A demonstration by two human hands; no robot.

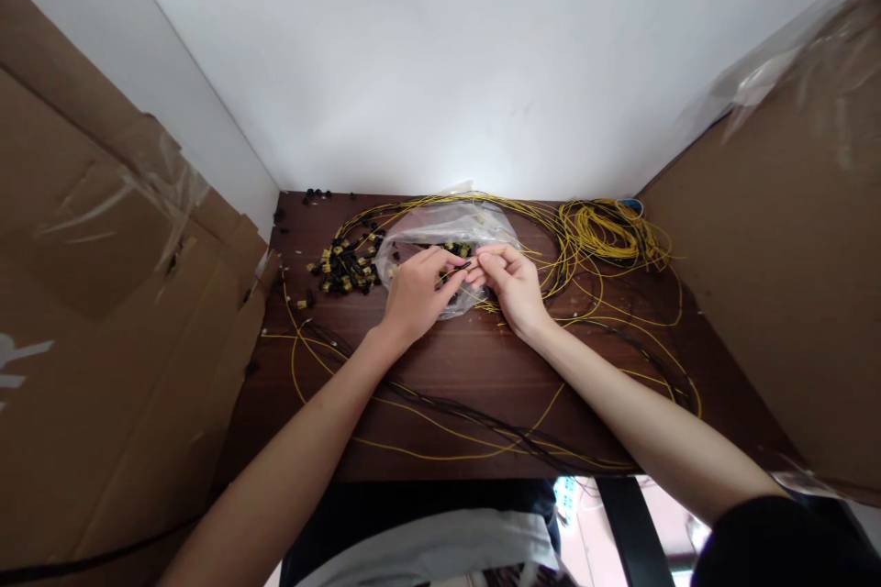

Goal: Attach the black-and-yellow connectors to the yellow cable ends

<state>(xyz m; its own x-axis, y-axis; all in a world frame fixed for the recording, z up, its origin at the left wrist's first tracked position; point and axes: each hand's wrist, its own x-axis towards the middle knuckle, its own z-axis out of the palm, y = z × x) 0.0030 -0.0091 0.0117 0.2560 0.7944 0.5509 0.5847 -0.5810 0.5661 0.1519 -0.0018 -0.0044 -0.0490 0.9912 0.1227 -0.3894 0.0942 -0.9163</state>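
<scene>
Black connector (pixel 463 267) pinched by left hand (pixel 415 291), apparent yellow wire (pixel 473 261) by right hand (pixel 518 291), over clear plastic bag (pixel 447 225); likely fitting step, calling for careful alignment.

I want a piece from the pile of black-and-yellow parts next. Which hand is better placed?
Probably the left hand: it is nearer the pile, while the right hand is closer to the coiled yellow wire. The left seems to pinch a small black piece, though.

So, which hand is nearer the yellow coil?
Right. The right hand is left of the coil; the left hand is farther left.
</scene>
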